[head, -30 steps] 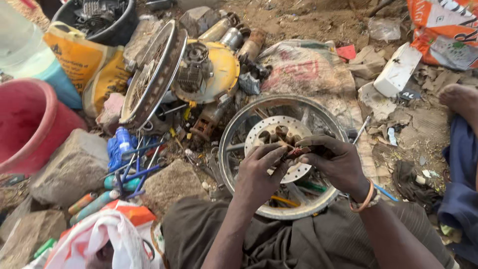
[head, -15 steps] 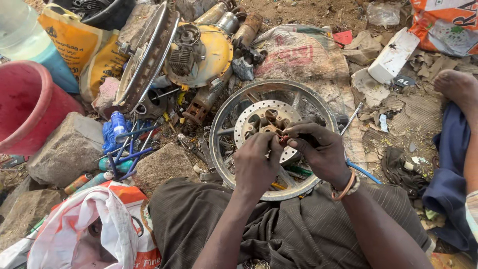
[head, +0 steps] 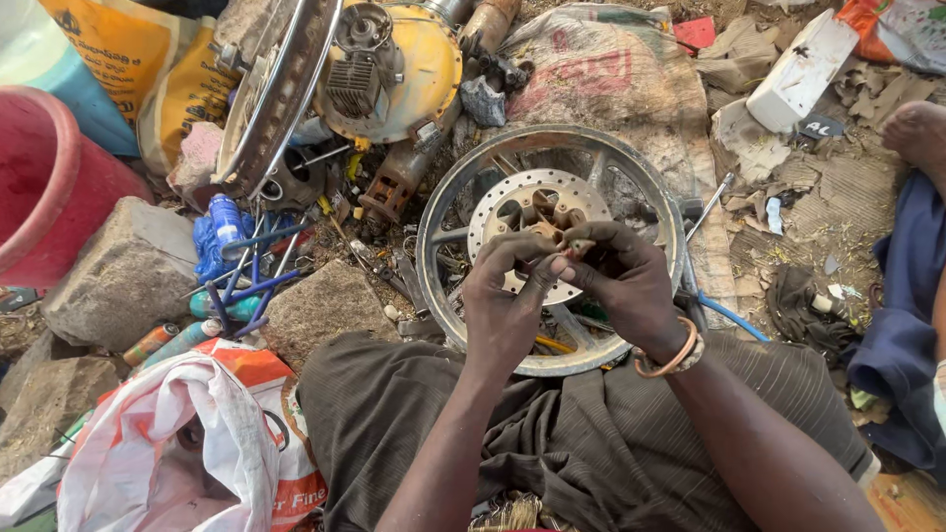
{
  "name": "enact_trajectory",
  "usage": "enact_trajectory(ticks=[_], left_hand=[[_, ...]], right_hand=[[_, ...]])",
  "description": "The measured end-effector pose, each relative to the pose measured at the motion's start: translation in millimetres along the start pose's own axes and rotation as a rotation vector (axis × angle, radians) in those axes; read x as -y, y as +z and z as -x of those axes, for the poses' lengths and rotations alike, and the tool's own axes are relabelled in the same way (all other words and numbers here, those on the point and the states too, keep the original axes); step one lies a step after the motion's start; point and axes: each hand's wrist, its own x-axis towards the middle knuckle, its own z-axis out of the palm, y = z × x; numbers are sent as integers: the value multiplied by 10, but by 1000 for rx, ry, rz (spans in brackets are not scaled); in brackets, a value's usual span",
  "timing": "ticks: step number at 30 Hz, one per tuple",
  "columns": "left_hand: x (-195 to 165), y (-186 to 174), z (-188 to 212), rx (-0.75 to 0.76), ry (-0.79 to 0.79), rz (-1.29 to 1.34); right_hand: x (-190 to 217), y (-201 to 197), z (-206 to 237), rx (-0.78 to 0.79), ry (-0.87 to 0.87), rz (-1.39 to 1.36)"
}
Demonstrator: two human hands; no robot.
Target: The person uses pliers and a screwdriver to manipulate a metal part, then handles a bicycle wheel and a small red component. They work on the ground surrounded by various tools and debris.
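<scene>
Both of my hands meet over the middle of a motorcycle wheel (head: 443, 197) that lies flat on the ground in front of my lap. My left hand (head: 503, 305) and my right hand (head: 626, 286) are pinched together around a small brownish part (head: 576, 246), held between the fingertips of both hands, so the part sits at the very point where the hands touch. It hovers just above the wheel's perforated brake disc (head: 512, 192) and the hub, not resting on them as far as I can tell. Neither hand is loose: the fingers of each are curled tight on the little piece (its exact shape is too small to make out). A copper-coloured bangle (head: 670, 360) circles my right wrist.

Beyond the wheel, a yellow engine casing (head: 429, 59) leans among rusty scrap, with a second wheel rim (head: 281, 94) tilted against it. To my left lie grey stones (head: 123, 271), blue-handled tools (head: 241, 276), a red tub (head: 49, 187) and a white and orange plastic bag (head: 177, 453). To my right, blue cloth (head: 902, 315) lies on the dirt, well apart from my hands.
</scene>
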Motion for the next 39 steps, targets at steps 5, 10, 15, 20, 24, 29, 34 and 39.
enact_trajectory(ticks=[5,10,15,20,24,29,34,39], left_hand=[[57,-22,-64,-3,94,20],[220,25,-39,-69,43,-12],[374,226,-16,-127,-88,26],[470,-2,-378,-306,-246,190],[611,-490,-487,-312,-300,-4],[746,-443,-201,-155,-314,321],[699,-519,-366,-205,-395,211],[440,-591,-397,-231,73,-859]], right_hand=[[-141,8,29,31,71,-52],[-230,29,24,36,42,-212],[-213,12,-14,34,32,-164],[-78,-90,-12,418,-182,-226],[-84,-162,-75,380,-6,-342],[-207,-139,-170,89,292,-502],[-171,-99,-164,141,272,-487],[-151,-47,-191,90,314,-379]])
